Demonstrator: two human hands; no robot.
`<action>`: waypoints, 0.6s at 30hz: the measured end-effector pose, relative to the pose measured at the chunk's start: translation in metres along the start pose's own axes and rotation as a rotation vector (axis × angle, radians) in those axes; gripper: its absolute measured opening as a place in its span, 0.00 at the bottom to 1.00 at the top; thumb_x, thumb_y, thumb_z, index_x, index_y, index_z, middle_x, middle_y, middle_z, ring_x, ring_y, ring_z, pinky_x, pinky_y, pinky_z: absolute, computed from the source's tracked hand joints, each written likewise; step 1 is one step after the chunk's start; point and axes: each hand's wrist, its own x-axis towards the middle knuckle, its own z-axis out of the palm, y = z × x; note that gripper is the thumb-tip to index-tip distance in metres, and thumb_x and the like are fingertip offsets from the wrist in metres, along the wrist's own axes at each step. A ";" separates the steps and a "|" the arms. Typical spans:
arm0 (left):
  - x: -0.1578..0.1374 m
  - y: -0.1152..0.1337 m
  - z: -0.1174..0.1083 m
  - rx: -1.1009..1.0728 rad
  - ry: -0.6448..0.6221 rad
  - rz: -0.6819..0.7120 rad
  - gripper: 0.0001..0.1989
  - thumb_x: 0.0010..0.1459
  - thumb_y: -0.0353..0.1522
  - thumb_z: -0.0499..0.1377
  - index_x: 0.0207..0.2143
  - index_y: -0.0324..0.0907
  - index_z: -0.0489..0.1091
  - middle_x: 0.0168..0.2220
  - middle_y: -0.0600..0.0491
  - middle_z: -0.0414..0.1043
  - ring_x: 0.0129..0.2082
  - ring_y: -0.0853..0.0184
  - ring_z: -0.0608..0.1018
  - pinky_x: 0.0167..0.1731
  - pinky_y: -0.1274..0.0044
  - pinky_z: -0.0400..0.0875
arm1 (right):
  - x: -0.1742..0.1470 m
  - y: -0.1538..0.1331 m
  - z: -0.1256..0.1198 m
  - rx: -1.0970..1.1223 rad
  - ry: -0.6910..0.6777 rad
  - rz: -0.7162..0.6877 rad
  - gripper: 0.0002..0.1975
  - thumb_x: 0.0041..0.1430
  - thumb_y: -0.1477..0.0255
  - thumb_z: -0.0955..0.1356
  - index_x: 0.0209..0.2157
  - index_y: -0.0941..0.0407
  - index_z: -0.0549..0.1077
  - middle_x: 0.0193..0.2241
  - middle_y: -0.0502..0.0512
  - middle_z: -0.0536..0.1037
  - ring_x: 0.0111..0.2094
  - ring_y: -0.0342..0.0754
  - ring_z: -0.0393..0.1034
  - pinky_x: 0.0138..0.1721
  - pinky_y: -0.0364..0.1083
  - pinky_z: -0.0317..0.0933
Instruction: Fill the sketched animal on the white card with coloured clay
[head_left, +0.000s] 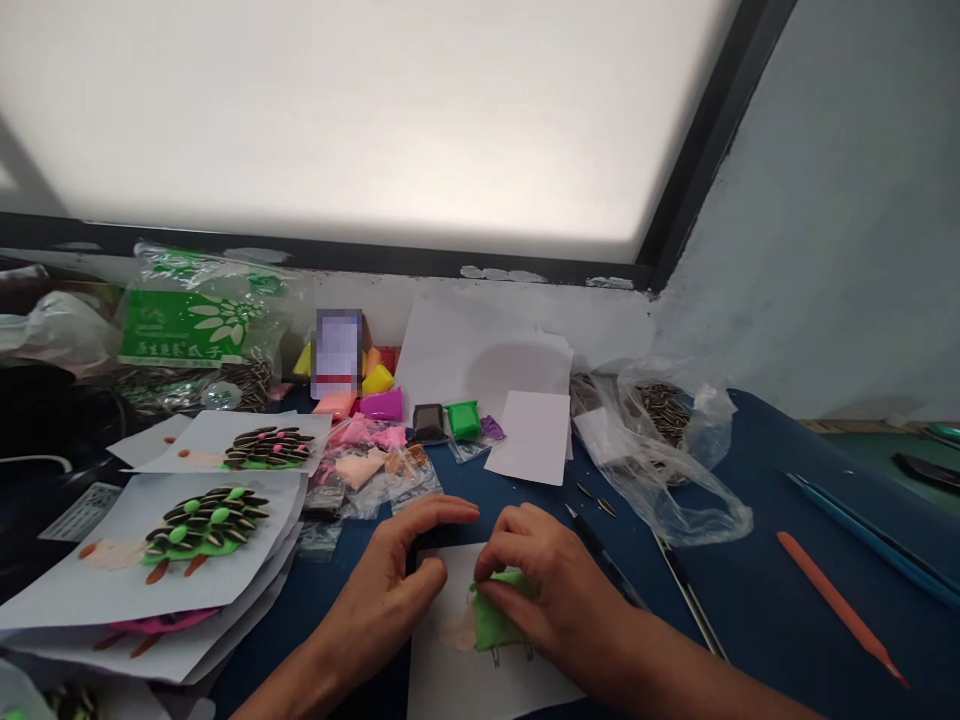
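On a paper sheet (442, 690) at the front of the tabletop (750, 610): green clay (495, 622) in a flat patch, directly beside pale clay (459, 630) on its left, with short drawn lines (496, 657) below its lower edge. Right hand (559, 585): thumb and bent fingers close together over the green clay and in contact with it. Cannot tell pinching from plain pressing; fingertips partly hidden. Left hand (382, 575): thumb and fingers well apart, curved above the left part of the paper sheet, with nothing visible in grasp.

Possible faults, with likely causes:

Tearing or thinning at the rim of the green clay: excess thumb pressure at one spot.

Lifting from the paper: sticking of clay to skin during release.

Covering of the drawn lines: spreading of the patch too far downward.

Denting of the pale clay: stray contact from either thumb.

Skewing of the paper sheet: sideways drag from the right hand without firm steadying on the left.

Rolling of the dark pen (607, 560), just beside the right hand: outward swing of the wrist.
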 end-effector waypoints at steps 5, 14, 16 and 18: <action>0.000 -0.001 0.003 0.062 0.064 0.027 0.22 0.44 0.26 0.50 0.40 0.45 0.76 0.47 0.52 0.75 0.53 0.59 0.73 0.56 0.67 0.64 | -0.002 0.001 0.006 -0.065 -0.026 -0.023 0.08 0.53 0.84 0.72 0.29 0.56 0.76 0.31 0.51 0.73 0.34 0.46 0.66 0.36 0.44 0.58; 0.000 0.000 0.004 0.132 -0.016 0.065 0.14 0.51 0.26 0.51 0.36 0.43 0.74 0.42 0.50 0.73 0.46 0.61 0.74 0.49 0.70 0.66 | -0.006 -0.005 0.003 -0.210 -0.077 -0.065 0.07 0.61 0.78 0.68 0.28 0.58 0.74 0.31 0.53 0.72 0.34 0.46 0.63 0.36 0.45 0.55; 0.000 0.000 0.003 0.132 -0.025 0.066 0.14 0.51 0.26 0.51 0.36 0.42 0.74 0.42 0.50 0.73 0.45 0.61 0.74 0.48 0.70 0.67 | -0.009 -0.005 0.000 -0.215 -0.076 -0.075 0.08 0.63 0.77 0.66 0.30 0.57 0.75 0.32 0.54 0.72 0.34 0.46 0.63 0.36 0.45 0.55; 0.001 0.001 0.003 0.134 -0.034 0.074 0.13 0.53 0.27 0.51 0.36 0.43 0.74 0.42 0.49 0.73 0.45 0.61 0.74 0.48 0.70 0.67 | -0.012 -0.004 -0.001 -0.216 -0.081 -0.078 0.09 0.64 0.77 0.65 0.32 0.56 0.76 0.33 0.54 0.71 0.34 0.47 0.62 0.36 0.45 0.54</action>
